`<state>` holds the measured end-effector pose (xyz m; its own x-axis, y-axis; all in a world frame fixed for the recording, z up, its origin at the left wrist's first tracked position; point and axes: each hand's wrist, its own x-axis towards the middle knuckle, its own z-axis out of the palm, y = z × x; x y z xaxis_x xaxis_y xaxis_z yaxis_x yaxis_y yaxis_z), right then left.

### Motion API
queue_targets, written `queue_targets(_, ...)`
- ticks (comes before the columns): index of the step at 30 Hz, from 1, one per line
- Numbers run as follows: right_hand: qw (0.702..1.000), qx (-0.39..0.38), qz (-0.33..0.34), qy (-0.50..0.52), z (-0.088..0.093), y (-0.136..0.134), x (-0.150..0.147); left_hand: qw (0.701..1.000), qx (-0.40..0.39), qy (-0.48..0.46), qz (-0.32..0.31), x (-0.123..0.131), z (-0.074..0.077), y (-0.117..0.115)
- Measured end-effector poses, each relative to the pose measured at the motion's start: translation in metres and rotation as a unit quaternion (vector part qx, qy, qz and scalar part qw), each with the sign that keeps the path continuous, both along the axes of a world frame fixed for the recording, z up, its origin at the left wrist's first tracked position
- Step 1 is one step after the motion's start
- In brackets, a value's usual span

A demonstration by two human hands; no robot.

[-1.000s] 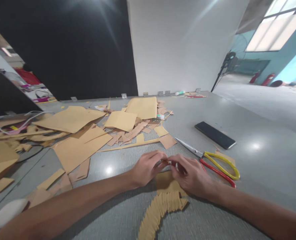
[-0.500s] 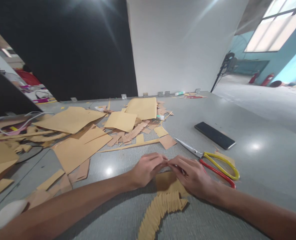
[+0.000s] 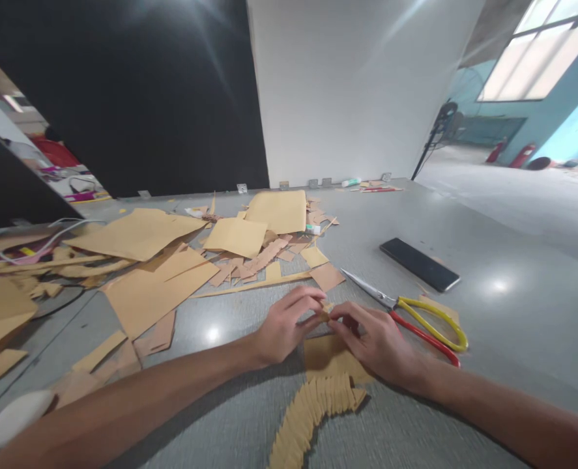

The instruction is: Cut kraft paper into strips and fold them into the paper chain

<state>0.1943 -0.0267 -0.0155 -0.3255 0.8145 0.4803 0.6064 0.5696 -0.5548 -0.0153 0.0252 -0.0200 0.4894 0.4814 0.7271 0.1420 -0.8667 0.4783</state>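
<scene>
Between the fingertips of both hands is a small folded piece of brown paper (image 3: 326,312), partly hidden by the fingers. My left hand (image 3: 291,324) pinches it from the left, its index finger slightly raised. My right hand (image 3: 374,335) grips its right side between thumb and fingers. Just below them a flat brown paper square (image 3: 330,357) lies on the table, its right edge under my right hand. Nearer to me a curved chain of pleated brown paper (image 3: 313,413) rests on the table.
Scissors (image 3: 396,303) with yellow and red handles lie right of my right hand. Beyond them is a black phone (image 3: 419,264). Brown paper sheets (image 3: 161,286) and scraps are heaped at the left and centre. A black-and-white panel (image 3: 347,98) stands behind the table (image 3: 367,221).
My left fingers have lifted and parted a little, so the small paper piece now shows between the hands. My right hand has barely shifted.
</scene>
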Motion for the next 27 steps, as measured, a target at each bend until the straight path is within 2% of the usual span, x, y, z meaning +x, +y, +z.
queue_targets(2,1.000,-0.005,0.002,0.012,0.000,0.001,0.000,1.000,-0.026,0.004,-0.005,0.001,0.000,0.001)
queue_targets(5,0.999,-0.005,-0.019,0.036,0.000,0.001,0.000,0.988,-0.155,-0.018,0.011,0.003,0.002,0.006)
queue_targets(8,0.998,-0.009,-0.042,0.051,0.000,0.002,-0.001,0.946,-0.324,-0.029,-0.003,0.004,0.009,0.013)
queue_targets(10,0.998,-0.018,-0.039,0.049,0.001,0.002,-0.002,0.922,-0.384,-0.011,-0.048,0.005,0.013,0.015)
queue_targets(14,0.998,-0.042,-0.025,0.031,0.003,0.001,-0.003,0.912,-0.394,0.041,-0.110,0.005,0.018,0.014)
queue_targets(23,0.995,-0.083,-0.052,0.018,0.003,0.003,-0.002,0.914,-0.388,0.082,-0.085,0.003,0.016,0.013)
queue_targets(27,0.997,-0.066,-0.039,-0.015,0.005,0.004,-0.002,0.921,-0.363,0.116,-0.080,0.003,0.017,0.012)
